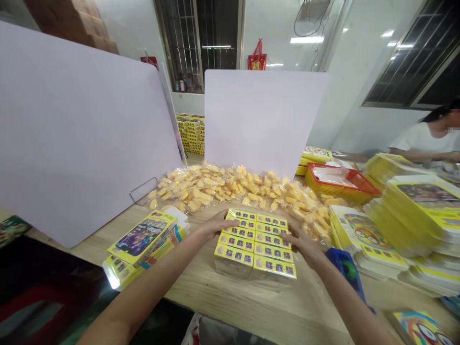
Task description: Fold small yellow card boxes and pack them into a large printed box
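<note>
Yellow boxes [271,250] sit in 2 columns on the worktop [230,306] between the left hand [216,225] and right hand [301,242], both gripping the block's sides; uneven squeezing could skew the rows, a loosened hold topple end boxes.

view: single, head-worn | faces: forward, pitched down over table [230,302] | near: left hand [216,225], right hand [300,242], close, below centre | far: back wall [276,28] across top | framing: wide
</note>
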Demonstrator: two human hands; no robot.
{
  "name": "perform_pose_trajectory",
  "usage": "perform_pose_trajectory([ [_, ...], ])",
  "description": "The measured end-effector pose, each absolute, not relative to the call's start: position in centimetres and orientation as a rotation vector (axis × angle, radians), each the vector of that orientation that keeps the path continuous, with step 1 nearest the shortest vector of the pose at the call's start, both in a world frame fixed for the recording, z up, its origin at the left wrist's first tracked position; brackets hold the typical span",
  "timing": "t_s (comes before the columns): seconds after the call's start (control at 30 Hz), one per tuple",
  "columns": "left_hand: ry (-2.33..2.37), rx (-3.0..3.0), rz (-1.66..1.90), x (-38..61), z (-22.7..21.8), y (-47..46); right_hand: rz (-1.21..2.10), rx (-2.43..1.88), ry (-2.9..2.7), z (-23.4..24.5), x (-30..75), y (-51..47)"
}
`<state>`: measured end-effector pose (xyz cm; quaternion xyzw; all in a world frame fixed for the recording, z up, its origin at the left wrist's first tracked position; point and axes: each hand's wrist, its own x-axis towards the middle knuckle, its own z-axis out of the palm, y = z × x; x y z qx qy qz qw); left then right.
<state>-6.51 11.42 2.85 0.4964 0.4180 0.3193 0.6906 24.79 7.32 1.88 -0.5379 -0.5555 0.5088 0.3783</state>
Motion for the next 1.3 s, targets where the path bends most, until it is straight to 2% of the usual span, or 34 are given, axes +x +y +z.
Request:
perform_pose_trajectory([
  [0.1, 0.903, 1.076, 0.639, -6.0, 2.4, 12.6, 1.5, -1.339, -1.405, 2.4, 24.5, 8.0],
  [0.2, 0.948, 1.091, 0.753, -5.8, 2.5, 12.2, 1.544, -1.232, -1.376, 3.0, 24.1, 7.9],
  [0.43, 1.103, 1.585, 1.09, -5.9, 5.1, 12.8, 1.128, -1.108, -1.621, 3.8, 23.8, 9.1],
  [0.57, 1.042, 1.797, 1.157, -6.2, 4.9, 12.8, 0.922, -1.084, -1.702, 2.6, 23.9, 9.8],
  [0.8, 0.904, 1.714, 1.136, -6.9, 2.4, 9.7, 0.682, -1.117, -1.84, 1.3, 24.4, 7.2],
  [1.0, 0.954, 1.635, 1.168, -7.4, 2.8, 2.9, 0.685, -1.076, -1.734, 2.1, 23.7, 0.6],
  [1.17, 1.101, 1.217, 1.219, -7.6, 0.5, -7.9, 1.116, -1.059, -1.91, 0.1, 23.2, -9.0],
  [1.3, 1.193, 0.392, 1.177, -7.0, -3.5, -15.2, 1.158, -1.053, -2.022, -4.7, 23.2, -14.4],
])
